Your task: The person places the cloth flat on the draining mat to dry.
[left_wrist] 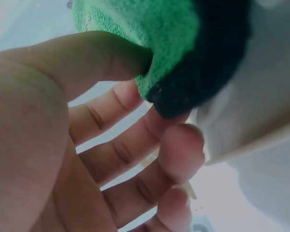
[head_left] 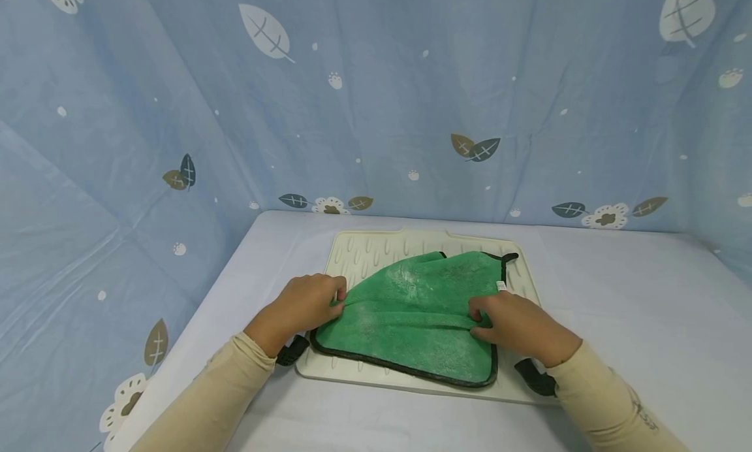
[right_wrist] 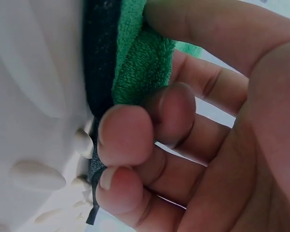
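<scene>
A green towel [head_left: 405, 347] with dark edging lies over a cream ridged mat [head_left: 352, 256]. A raised fold runs across its middle between the two hands. My left hand [head_left: 308, 302] pinches the towel's left edge between thumb and fingers; the left wrist view shows the green pile [left_wrist: 135, 24] under the thumb and the dark edging [left_wrist: 208, 63] by the fingertips. At the opposite edge, just below a small white tag [head_left: 501, 286], my right hand [head_left: 517, 321] pinches the cloth, its fingers curled under the pile [right_wrist: 147, 63]. A dark hanging loop [head_left: 510, 257] sticks out at the far right corner.
The mat rests on a table with a white cover [head_left: 634, 308]. A blue patterned curtain [head_left: 376, 112] hangs behind the table and along its left side. Dark wrist-worn pieces [head_left: 292, 351] sit under both wrists, close to the mat's near corners.
</scene>
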`<state>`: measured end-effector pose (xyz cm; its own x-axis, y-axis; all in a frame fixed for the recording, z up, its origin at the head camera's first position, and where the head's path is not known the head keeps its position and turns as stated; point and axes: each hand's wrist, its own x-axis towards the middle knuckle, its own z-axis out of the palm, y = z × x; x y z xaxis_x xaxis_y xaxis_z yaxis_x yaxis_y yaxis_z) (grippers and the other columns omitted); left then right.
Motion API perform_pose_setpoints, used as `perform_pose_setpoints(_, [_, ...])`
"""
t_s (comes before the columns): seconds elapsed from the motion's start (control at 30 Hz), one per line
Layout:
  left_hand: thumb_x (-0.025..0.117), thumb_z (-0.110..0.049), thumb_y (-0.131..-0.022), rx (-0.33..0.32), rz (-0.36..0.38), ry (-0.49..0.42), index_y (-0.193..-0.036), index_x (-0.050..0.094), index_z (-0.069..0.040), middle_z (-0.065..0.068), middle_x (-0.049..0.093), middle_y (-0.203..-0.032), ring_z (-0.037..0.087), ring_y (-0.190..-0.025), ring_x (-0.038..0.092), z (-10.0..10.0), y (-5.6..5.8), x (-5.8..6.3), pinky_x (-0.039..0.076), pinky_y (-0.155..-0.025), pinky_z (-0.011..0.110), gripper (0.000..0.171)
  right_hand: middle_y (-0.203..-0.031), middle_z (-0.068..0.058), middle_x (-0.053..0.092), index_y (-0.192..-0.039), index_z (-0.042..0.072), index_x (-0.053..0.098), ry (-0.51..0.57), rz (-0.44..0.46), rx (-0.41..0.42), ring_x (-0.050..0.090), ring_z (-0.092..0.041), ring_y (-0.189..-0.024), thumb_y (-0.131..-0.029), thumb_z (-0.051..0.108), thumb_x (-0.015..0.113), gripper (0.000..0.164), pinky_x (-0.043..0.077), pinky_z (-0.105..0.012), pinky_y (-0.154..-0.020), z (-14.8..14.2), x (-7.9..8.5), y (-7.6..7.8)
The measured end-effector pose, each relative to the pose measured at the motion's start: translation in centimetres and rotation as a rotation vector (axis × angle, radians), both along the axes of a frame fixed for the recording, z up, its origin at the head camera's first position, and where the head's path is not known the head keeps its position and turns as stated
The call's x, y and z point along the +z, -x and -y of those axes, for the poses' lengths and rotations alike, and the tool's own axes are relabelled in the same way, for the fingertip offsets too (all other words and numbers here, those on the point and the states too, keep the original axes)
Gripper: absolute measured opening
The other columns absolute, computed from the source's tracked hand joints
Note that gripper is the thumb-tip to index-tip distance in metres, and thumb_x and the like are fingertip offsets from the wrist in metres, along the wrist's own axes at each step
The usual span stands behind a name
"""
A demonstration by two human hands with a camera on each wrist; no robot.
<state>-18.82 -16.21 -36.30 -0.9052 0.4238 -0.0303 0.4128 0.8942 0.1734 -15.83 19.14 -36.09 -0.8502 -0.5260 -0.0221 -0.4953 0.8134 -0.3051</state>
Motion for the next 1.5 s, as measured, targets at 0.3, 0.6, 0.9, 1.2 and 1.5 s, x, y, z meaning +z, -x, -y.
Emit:
perform_pose_setpoints(0.3, [0.067, -0.026, -0.097, -0.057, -0.002, -0.016, -0.093, 0.068, -0.018, -0.007, 0.061, -0.077, 0.008, -0.065, 0.052, -0.8, 0.8, 1.6, 0.044, -0.064, 0.032, 0.009, -0.071, 0.011, 0.054, -0.081, 0.02, 0.06, 0.014, 0.007, 0.013, 0.044, -0.003, -0.06, -0.085, 0.017, 0.08, 0.021, 0.039, -0.022, -0.057, 0.1, -0.4, 0.2])
perform_pose_setpoints(0.6, [0.059, -0.027, -0.101, -0.077, -0.049, -0.03, -0.106, 0.068, -0.017, -0.005, 0.066, -0.09, 0.009, -0.075, 0.058, -3.7, 2.1, 3.4, 0.049, -0.068, 0.032, 0.015, -0.071, 0.011, 0.054, -0.08, 0.021, 0.058, 0.02, 0.007, 0.016, 0.043, -0.003, -0.061, -0.086, 0.018, 0.079, 0.022, 0.039, -0.023, -0.057, 0.1, -0.3, 0.2])
perform_pose_setpoints(0.9, [0.059, -0.026, -0.102, -0.021, 0.036, -0.079, -0.12, 0.068, -0.016, -0.001, 0.07, -0.101, 0.015, -0.087, 0.065, -4.4, 3.2, 1.4, 0.052, -0.075, 0.036, 0.023, -0.071, 0.012, 0.054, -0.079, 0.022, 0.058, 0.025, 0.008, 0.021, 0.043, -0.002, -0.061, -0.086, 0.018, 0.079, 0.023, 0.038, -0.022, -0.058, -0.1, -0.7, 0.5])
perform_pose_setpoints(1.2, [0.059, -0.027, -0.102, -0.006, 0.081, -0.086, -0.13, 0.065, -0.016, 0.001, 0.072, -0.109, 0.016, -0.09, 0.066, -3.5, 3.5, 0.5, 0.052, -0.075, 0.036, 0.03, -0.07, 0.013, 0.053, -0.079, 0.022, 0.058, 0.031, -0.022, 0.052, 0.041, 0.0, -0.06, -0.085, 0.018, 0.08, 0.023, 0.037, -0.021, -0.057, -0.1, -0.5, 0.5])
perform_pose_setpoints(1.5, [0.059, -0.027, -0.102, -0.004, 0.111, -0.096, -0.13, 0.066, -0.017, -0.003, 0.071, -0.094, 0.007, -0.069, 0.057, -3.3, 3.7, 0.0, 0.048, -0.066, 0.03, 0.03, -0.067, 0.013, 0.05, -0.078, 0.022, 0.057, 0.034, -0.013, 0.055, 0.038, 0.0, -0.057, -0.085, 0.018, 0.079, 0.024, 0.036, -0.021, -0.055, -0.2, -0.6, 0.6])
